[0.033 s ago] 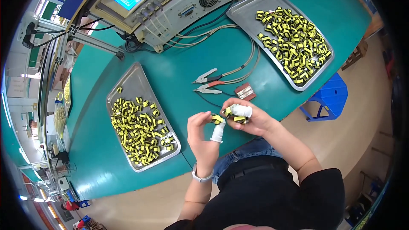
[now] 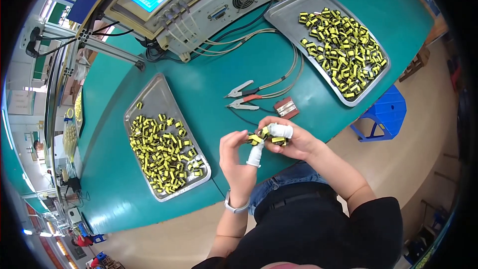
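Observation:
Close together over the front edge of the green table, my two hands each hold small yellow-and-black transformers. My left hand [image 2: 236,158] pinches one transformer [image 2: 255,140] between thumb and fingertips. In my right hand [image 2: 301,142], one transformer [image 2: 264,132] is at the fingertips, and a second transformer [image 2: 279,141] rests against the curled fingers below the thumb. White coverings wrap both thumbs. The held parts almost meet; whether they touch I cannot tell. Just beyond my right hand lies a dark red block with metal contacts [image 2: 286,108].
Metal trays heaped with similar transformers lie on the left [image 2: 204,172] and far right [image 2: 286,7]. Two clip leads [image 2: 244,95] run by cables to a bench test instrument [image 2: 214,12] with a lit screen. A blue stool [image 2: 384,114] stands right of the table.
My right hand has shifted very slightly left, toward the left hand, with its transformers still held. My left hand is almost unmoved.

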Demonstrator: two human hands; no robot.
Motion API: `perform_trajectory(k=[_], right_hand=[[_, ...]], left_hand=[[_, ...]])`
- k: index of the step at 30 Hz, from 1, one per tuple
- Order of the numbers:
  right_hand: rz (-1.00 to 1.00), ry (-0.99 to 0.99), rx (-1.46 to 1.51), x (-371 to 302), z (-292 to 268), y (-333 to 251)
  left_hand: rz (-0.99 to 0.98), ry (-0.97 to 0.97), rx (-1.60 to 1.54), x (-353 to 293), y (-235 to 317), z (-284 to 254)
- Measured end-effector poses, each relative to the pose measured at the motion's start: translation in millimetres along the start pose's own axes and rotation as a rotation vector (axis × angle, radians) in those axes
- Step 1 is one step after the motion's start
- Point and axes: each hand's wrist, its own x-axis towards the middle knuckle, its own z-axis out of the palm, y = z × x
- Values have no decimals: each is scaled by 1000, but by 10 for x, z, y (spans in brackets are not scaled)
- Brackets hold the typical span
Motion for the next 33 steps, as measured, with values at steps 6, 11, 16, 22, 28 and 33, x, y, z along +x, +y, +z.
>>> perform_trajectory(k=[6, 11, 16, 22, 28, 33], right_hand=[[4, 8, -140, -23, 89, -106], [-58, 137, -528, -47, 195, -133], [-232, 239, -957, -117, 159, -326], [-462, 254, -1580, -281, 5, -909], [-276, 108, -1787, -236, -104, -1204], [-265, 22, -1861, -164, -66, -1266]], left_hand=[[125, -132, 284, 51, 4, -37], [185, -151, 355, 31, -66, -51], [105, -155, 350, -8, -62, 3], [73, -194, 445, -142, -273, -27], [38, -211, 485, -200, -333, -28], [67, -232, 559, -177, -272, 12]])
